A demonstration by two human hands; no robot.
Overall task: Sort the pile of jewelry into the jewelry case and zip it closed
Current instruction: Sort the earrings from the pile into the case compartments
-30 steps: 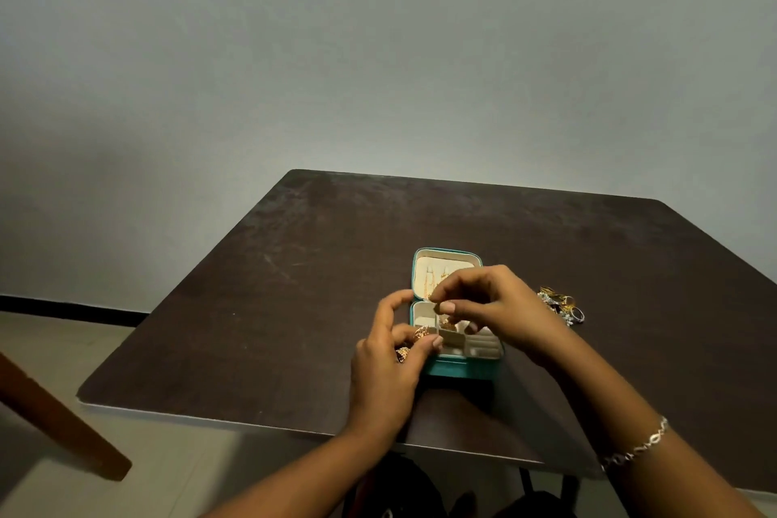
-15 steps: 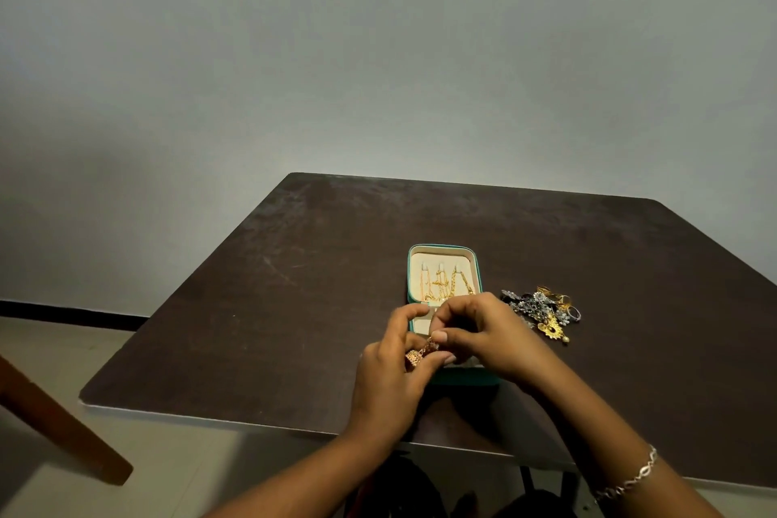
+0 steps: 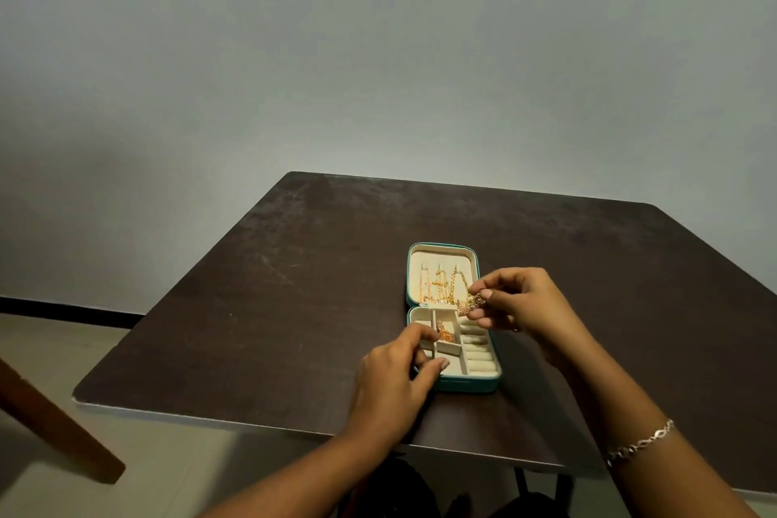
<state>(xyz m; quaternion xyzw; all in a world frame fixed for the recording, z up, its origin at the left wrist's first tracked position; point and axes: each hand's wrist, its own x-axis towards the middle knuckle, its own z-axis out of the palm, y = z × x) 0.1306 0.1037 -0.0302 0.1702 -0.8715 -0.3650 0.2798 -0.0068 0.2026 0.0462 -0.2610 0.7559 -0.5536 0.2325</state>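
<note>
Item: jewelry case (image 3: 475, 384), teal outside, cream lining, lying open and unzipped on the dark counter (image 3: 294, 307), toward its near edge.
Lid half (far): gold chains (image 3: 441, 286) hung on its hooks.
Base half (near): small gold piece (image 3: 445, 335) in a middle compartment; ring rolls (image 3: 477, 353) along the right side look empty.
Right hand (image 3: 527, 307): fingertips pinched on a small gold ornament (image 3: 470, 304), held just above the hinge line.
Left hand (image 3: 393, 381): fingers loosely curled, holding nothing, thumb and forefinger resting on the base's left compartments.
Pile: not visible; possibly behind the right hand.
Step, as judged: sorting, mid-placement. Next: lower the ornament into a free compartment without snagging the chains.
</note>
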